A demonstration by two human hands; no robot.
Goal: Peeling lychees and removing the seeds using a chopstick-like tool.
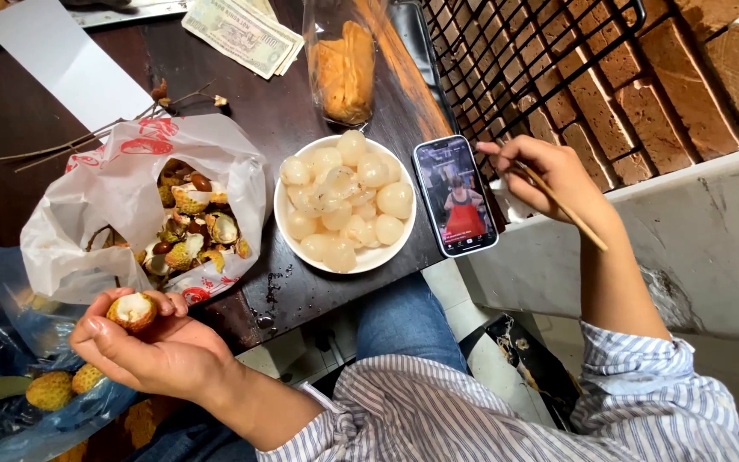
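Head view: left hand [143, 342] fingers grasping half-peeled lychee [133, 310] below shell bag [130, 201]. Right hand [549, 171] clenched on thin stick [562, 207], beside phone [456, 195]. Peeling step likely; next: strip rest, drop flesh into white bowl [288, 229] on desk [10, 111].

A slim black phone [456, 196] is lying at 3 o'clock of the white bowl [288, 235], screen glowing with a red-and-grey picture. A white plastic bag [113, 192] with red print is sitting open at the bowl's 9 o'clock, and a clear bag [344, 60] of orange snacks is standing at 12.

Pale translucent fruit [348, 198] is filling a white bowl [369, 261]; a white bag [121, 184] is showing red print; the sleeve [643, 385] is showing blue-white stripes; the jar [341, 64] is holding something seemingly orange
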